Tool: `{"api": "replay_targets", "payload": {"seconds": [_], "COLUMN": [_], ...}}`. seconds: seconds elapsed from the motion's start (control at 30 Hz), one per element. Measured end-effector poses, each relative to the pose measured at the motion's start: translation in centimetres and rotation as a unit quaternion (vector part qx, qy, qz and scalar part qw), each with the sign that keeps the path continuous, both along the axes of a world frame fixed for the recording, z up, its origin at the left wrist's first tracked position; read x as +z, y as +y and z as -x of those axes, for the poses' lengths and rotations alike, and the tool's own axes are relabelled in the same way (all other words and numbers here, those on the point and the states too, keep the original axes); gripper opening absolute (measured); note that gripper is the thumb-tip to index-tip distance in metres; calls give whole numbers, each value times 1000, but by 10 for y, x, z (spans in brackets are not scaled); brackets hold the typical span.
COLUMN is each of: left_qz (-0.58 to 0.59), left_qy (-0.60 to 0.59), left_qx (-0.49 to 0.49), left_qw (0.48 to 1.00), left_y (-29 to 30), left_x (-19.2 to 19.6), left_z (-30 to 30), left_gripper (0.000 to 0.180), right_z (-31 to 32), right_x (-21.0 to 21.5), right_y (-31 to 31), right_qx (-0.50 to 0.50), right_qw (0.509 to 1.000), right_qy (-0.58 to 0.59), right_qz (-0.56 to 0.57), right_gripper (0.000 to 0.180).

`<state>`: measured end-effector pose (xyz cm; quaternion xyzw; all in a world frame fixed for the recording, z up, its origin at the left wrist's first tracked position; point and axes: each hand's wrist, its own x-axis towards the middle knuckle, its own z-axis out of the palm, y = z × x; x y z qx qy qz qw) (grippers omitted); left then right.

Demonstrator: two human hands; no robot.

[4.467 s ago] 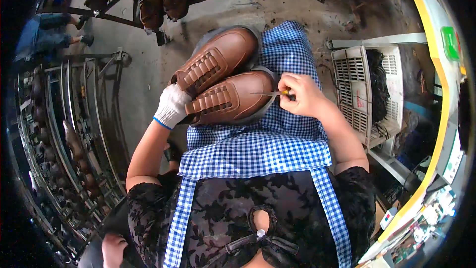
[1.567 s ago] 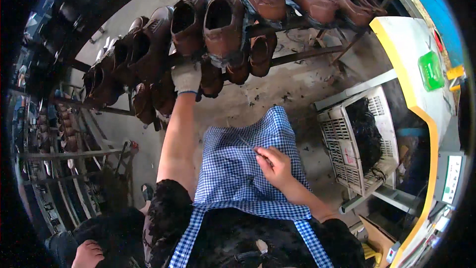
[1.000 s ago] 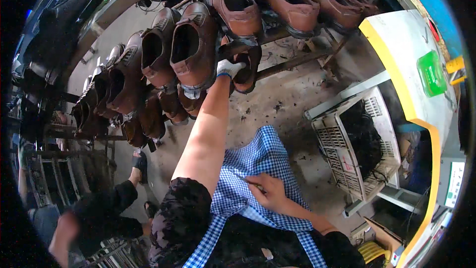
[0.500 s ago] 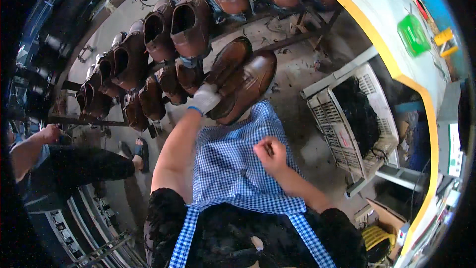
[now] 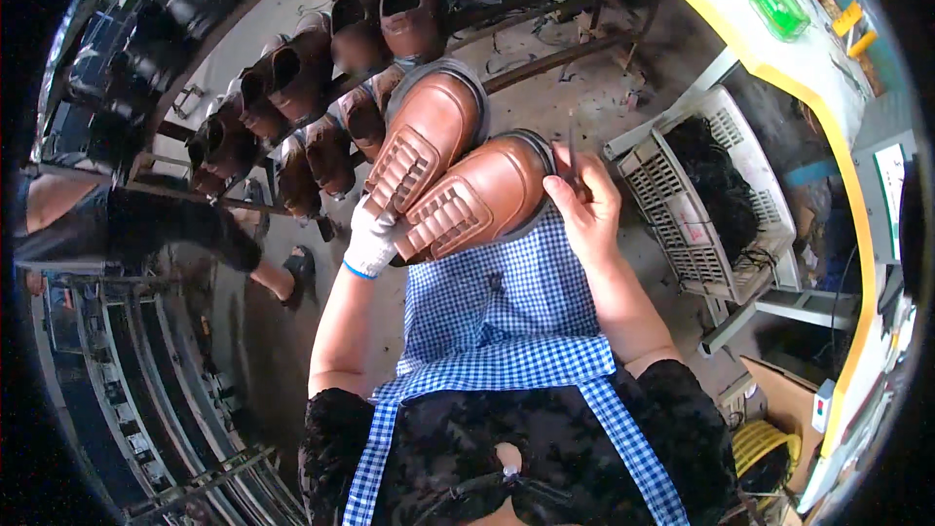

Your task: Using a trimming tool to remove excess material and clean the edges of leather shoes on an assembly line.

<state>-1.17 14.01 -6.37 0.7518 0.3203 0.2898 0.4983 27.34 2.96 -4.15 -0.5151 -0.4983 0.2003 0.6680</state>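
My left hand (image 5: pixel 371 239), in a white knitted glove with a blue cuff edge, grips a pair of brown leather shoes near their heel ends. One shoe (image 5: pixel 443 115) lies to the left, toe pointing away from me. Its mate (image 5: pixel 495 190) overlaps it on the right, and both show woven strips across the top. At the toe edge of that right-hand shoe is my bare right hand (image 5: pixel 591 203), fingers closed around a thin dark pointed tool (image 5: pixel 572 131). Most of the tool is hidden by the fingers, so its exact kind is unclear.
A rack of brown shoes (image 5: pixel 407 15) runs along the far left. To the right stand a white plastic crate (image 5: pixel 672 224) with dark material inside and a yellow-edged white table (image 5: pixel 716 0) carrying a green box (image 5: pixel 777 5). Another person's leg (image 5: pixel 243 248) is at left.
The shoes have swung round, toes now up and facing me. My right hand has come up from my apron to the right shoe's toe. The other person's arm has shifted back.
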Motion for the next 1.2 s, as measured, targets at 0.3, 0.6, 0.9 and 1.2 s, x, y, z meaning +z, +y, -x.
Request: {"api": "replay_targets", "payload": {"seconds": [0.3, 0.6, 0.9, 1.2], "left_qz": [-85, -159, -168, -204], "left_qy": [127, 287, 316, 297], "left_qx": [86, -10, -31, -36], "left_qw": [984, 944, 933, 932], "left_y": [-67, -89, -86, -85], "left_x": [7, -13, -9, -22], "left_z": [52, 50, 43, 45], "left_gripper": [50, 49, 50, 43], "right_z": [-10, -24, -18, -22], "right_x": [45, 3, -12, -69], "right_y": [-20, -43, -38, -55], "right_qx": [163, 287, 284, 299], "right_qw": [955, 859, 822, 925], "right_qy": [-245, -403, -454, -56], "right_qz": [33, 132, 194, 230], "right_gripper": [16, 10, 15, 9]}}
